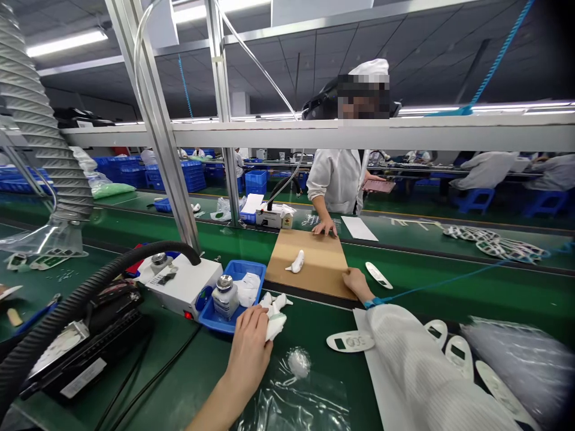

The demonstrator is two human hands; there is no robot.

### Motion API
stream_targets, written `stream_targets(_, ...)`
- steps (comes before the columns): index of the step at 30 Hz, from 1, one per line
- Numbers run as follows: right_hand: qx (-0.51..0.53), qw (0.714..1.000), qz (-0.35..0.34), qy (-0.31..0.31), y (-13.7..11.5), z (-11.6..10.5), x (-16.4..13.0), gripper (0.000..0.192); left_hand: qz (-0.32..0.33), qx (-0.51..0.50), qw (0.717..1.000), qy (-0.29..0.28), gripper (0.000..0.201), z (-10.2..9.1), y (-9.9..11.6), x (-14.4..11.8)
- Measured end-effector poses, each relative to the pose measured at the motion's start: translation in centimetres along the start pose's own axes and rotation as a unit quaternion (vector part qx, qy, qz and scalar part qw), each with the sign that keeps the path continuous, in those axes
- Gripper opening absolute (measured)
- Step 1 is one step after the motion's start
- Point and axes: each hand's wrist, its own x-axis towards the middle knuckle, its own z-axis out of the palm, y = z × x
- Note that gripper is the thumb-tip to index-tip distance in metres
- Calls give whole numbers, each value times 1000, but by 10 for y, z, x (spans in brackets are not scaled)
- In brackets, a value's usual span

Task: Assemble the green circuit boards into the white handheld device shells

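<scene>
Head view only. Your left hand (pixel 249 353) is closed around a crumpled white cloth (pixel 275 320), soft and wadded, just beside the near right corner of the blue tray (pixel 251 270). Your right hand (pixel 354 281), in a ribbed white sleeve, grips the near right edge of the flat brown cardboard sheet (pixel 314 263), which lies just beyond the tray; fingers curled on it, not spread. A small white piece (pixel 296 262) rests loose on the cardboard's matt face; tilting or jerking the sheet could slide it off. A co-worker's hand (pixel 324 227) presses the far edge, so opposed pulls may buckle it. The glass bottle (pixel 224 296) in the tray stands near your cloth hand and could tip if knocked.
</scene>
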Motion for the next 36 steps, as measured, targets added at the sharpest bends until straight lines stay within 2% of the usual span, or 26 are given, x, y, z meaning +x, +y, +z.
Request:
stream_targets(3, -50, 997, -18, 48, 11, -10, -5, 29, -4, -42, 999, 12, 32, -5, -3, -8)
stream_targets(6, -90, 992, -6, 86, 35, -23, -11, 33, -43, -115, 992, 21, 22, -12, -6, -19)
stream_targets(8, -103, 992, -7, 77, 53, -32, -13, 31, -93, -163, 982, 8, 19, -19, -5, -27)
stream_targets(11, -94, 993, -47, 43, 75, -48, -14, 26, -177, -231, 957, -16, 27, -31, 0, -40)
stream_targets(15, -51, 988, -143, 13, 95, -78, -29, 23, -291, -325, 900, 2, 40, -45, 10, -55)
stream_targets(19, -12, 965, -254, -61, 116, -109, -70, 27, -379, -388, 839, -31, 45, -51, 20, -64)
stream_targets(21, 0, 952, -287, -107, 128, -119, -93, 28, -388, -430, 814, -49, 44, -49, 26, -66)
stream_targets(23, 4, 946, -298, -130, 143, -126, -110, 32, -391, -493, 774, -70, 45, -45, 32, -69)
stream_targets(25, 3, 949, -293, -119, 155, -129, -120, 38, -395, -551, 727, -107, 48, -41, 39, -72)
stream_targets(27, 1, 956, -282, -87, 160, -129, -128, 41, -394, -586, 696, -135, 47, -38, 46, -77)
stream_targets(29, 3, 959, -277, -61, 151, -123, -140, 40, -392, -614, 672, -134, 41, -37, 53, -83)
stream_targets(31, 30, 955, -291, -56, 127, -112, -160, 36, -400, -652, 636, -105, 33, -38, 60, -90)
stream_targets(34, 125, 934, -319, -102, 71, -94, -208, 29, -410, -698, 582, -79, 31, -40, 67, -102)
stream_targets(36, 173, 923, -312, -143, 35, -84, -242, 26, -413, -712, 562, -78, 34, -41, 68, -109)
